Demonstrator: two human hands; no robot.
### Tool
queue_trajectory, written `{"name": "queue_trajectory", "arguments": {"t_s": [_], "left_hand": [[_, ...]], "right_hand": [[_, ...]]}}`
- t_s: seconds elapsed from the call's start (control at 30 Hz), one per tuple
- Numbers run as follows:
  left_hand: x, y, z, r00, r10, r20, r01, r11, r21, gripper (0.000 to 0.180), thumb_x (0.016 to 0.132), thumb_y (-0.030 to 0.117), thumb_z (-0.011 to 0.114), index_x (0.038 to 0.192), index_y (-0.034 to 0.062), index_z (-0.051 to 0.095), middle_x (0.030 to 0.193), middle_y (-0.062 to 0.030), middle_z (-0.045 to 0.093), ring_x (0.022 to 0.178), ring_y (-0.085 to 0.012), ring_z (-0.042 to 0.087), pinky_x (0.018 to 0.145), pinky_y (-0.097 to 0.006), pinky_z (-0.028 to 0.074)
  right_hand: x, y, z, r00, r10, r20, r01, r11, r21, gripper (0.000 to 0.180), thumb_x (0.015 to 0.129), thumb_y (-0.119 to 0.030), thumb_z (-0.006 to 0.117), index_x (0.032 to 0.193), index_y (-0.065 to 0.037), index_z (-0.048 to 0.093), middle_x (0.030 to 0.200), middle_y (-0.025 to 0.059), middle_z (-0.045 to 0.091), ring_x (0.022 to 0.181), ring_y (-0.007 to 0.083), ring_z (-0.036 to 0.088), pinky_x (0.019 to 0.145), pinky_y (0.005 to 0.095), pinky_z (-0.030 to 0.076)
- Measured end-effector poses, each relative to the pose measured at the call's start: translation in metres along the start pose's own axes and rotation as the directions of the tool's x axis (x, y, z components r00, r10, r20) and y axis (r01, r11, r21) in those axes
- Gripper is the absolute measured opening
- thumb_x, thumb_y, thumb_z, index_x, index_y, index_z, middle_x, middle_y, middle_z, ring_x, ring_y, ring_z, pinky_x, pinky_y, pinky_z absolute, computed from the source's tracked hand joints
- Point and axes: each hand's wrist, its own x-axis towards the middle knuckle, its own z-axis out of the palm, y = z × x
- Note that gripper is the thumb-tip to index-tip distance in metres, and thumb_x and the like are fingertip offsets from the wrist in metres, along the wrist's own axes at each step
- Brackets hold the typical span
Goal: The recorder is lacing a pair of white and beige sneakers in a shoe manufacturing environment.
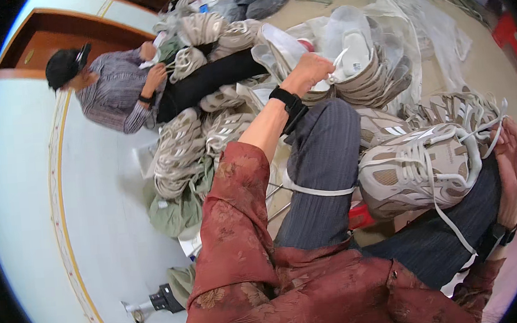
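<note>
Evidently you were mid-reach: your left hand (312,69) was stretched out over the stack of beige sneakers (361,80) in front of your knees, fingers curled down onto a white insole or shoe part at the top of the stack, though whether they had closed on it I could not tell from that angle. Your right hand (511,166) lay open, palm and fingers spread against the toe end of the beige and white sneaker (420,170) resting across your right thigh, steadying it rather than gripping it, with one loose white lace (455,225) trailing down over your dark trousers. To do that step well, you would have wanted to keep the lap shoe pressed flat so it did not roll off your leg while your weight shifted forward, and to take only the top piece from the stack, lifting it straight up so the nested shoes beneath stayed put. The dangling lace looked likely to snag, so tucking it in would have helped. Across from you, another person (113,88) in a striped shirt sat on the pale floor (111,221) working at a separate heap of sneakers (178,149), well apart from your hands.
</note>
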Motion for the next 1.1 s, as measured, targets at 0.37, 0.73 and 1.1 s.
{"name": "queue_trajectory", "arguments": {"t_s": [0.37,0.73,1.1], "left_hand": [[-0.099,0.064,-0.048,0.93,-0.228,-0.289,-0.013,0.766,-0.643,0.016,0.082,0.01,0.065,0.093,-0.0003,0.07,0.066,0.0041,0.055,0.05,-0.0022,0.039,0.043,-0.02,0.026],[-0.144,0.058,-0.063,0.888,-0.231,-0.397,-0.145,0.679,-0.72,0.012,0.083,0.007,0.063,0.093,0.0041,0.068,0.068,0.0045,0.054,0.052,-0.0013,0.039,0.043,-0.019,0.025],[-0.202,0.052,-0.184,0.85,-0.116,-0.514,-0.331,0.641,-0.692,0.016,0.089,0.009,0.057,0.102,0.0053,0.065,0.067,0.0093,0.042,0.053,-0.0023,0.036,0.045,-0.019,0.025]], "right_hand": [[-0.023,0.01,0.021,0.976,-0.102,0.194,0.173,0.903,-0.394,0.023,0.095,-0.008,0.055,0.114,0.004,0.052,0.102,0.0067,0.056,0.094,0.0134,0.052,0.087,0.0262,0.043],[-0.045,0.013,-0.006,0.872,-0.186,0.453,0.462,0.619,-0.635,0.047,0.093,-0.004,0.056,0.135,0.006,0.039,0.125,0.0124,0.052,0.116,0.0189,0.051,0.105,0.0306,0.036],[0.006,0.051,-0.037,0.845,-0.276,0.459,0.523,0.611,-0.594,0.039,0.092,-0.006,0.059,0.126,0.005,0.044,0.11,0.0108,0.054,0.104,0.0202,0.053,0.097,0.0315,0.043]]}}
